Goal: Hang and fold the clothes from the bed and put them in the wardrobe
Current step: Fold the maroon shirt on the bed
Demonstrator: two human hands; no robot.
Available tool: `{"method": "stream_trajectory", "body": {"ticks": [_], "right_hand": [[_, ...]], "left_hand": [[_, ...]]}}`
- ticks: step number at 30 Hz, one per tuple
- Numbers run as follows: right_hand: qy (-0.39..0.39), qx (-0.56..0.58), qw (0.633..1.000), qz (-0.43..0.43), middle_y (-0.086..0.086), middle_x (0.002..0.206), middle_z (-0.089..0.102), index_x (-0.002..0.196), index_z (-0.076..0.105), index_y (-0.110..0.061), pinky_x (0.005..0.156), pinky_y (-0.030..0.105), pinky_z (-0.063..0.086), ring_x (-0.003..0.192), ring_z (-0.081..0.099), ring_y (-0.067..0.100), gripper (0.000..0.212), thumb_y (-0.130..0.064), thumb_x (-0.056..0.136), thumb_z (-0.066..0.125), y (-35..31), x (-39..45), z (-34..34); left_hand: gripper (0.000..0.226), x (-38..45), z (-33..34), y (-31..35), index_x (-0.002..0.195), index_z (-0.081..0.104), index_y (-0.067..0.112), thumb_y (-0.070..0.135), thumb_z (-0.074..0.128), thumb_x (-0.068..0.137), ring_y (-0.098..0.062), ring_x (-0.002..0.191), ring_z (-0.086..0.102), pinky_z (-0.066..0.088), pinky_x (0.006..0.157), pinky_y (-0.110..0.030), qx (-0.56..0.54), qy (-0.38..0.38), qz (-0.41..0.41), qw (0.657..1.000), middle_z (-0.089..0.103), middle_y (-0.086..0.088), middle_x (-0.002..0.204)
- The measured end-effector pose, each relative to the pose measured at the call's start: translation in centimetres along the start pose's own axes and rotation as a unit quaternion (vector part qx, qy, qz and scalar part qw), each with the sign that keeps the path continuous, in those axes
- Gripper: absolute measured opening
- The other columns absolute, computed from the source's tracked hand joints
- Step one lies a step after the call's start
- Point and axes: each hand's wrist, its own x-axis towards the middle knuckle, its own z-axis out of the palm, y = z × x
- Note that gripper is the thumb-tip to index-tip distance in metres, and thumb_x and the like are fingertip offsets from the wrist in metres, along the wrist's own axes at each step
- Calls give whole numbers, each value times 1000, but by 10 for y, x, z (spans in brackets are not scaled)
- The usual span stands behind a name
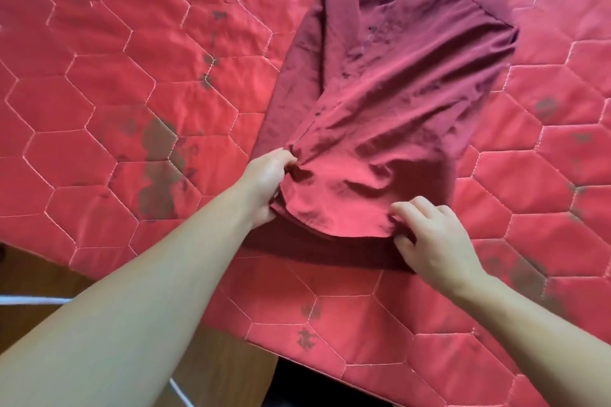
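A dark red garment lies partly folded on the bed, stretching from the middle of the view up to the right. Its near edge is lifted off the cover in a curved fold. My left hand grips that edge at its left side, with fabric bunched between the fingers. My right hand pinches the same edge at its right corner, fingers curled over the cloth. A darker layer of the garment lies flat beneath the lifted fold.
The bed is covered by a red quilted spread stitched in hexagons, with dark grey marks. Its near edge runs diagonally at the lower left, where the wooden floor shows. A dark gap lies below the bed edge.
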Motion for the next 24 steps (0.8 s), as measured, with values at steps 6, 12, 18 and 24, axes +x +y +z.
{"method": "stream_trajectory", "body": {"ticks": [6, 12, 18, 24], "right_hand": [[-48, 43, 998, -27, 3, 82, 52, 97, 57, -19, 50, 36, 48, 61, 55, 35, 38, 1, 66, 67, 14, -35, -22], [-297, -103, 949, 2, -6, 88, 48, 102, 54, -24, 63, 39, 48, 73, 58, 27, 30, -26, 73, 61, 17, -38, -28], [-122, -81, 984, -101, 0, 89, 53, 100, 57, -19, 60, 33, 44, 73, 59, 26, 41, -53, 77, 59, -23, 29, -21], [-214, -146, 966, 5, 6, 162, 9, 153, 15, -37, 103, 55, 32, 146, 16, 31, 72, -57, 90, 46, -47, 84, 2]], "left_hand": [[14, -10, -2, -24, 86, 68, 16, 2, 66, 82, -18, 78, 65, 53, 82, -33, 295, -5, 87, 951, 72, -2, 84], [20, -17, -8, -50, 82, 63, 11, 29, 71, 78, -29, 87, 64, 49, 76, -35, 511, 76, 113, 849, 69, -6, 84], [24, -9, -11, -42, 87, 58, 31, 50, 69, 77, -24, 100, 59, 47, 87, -36, 502, 195, 172, 825, 63, 3, 96], [65, 5, -44, -19, 138, 40, 22, 41, 68, 82, -29, 125, 44, 36, 100, -40, 484, 279, 149, 816, 47, -5, 132]]}}
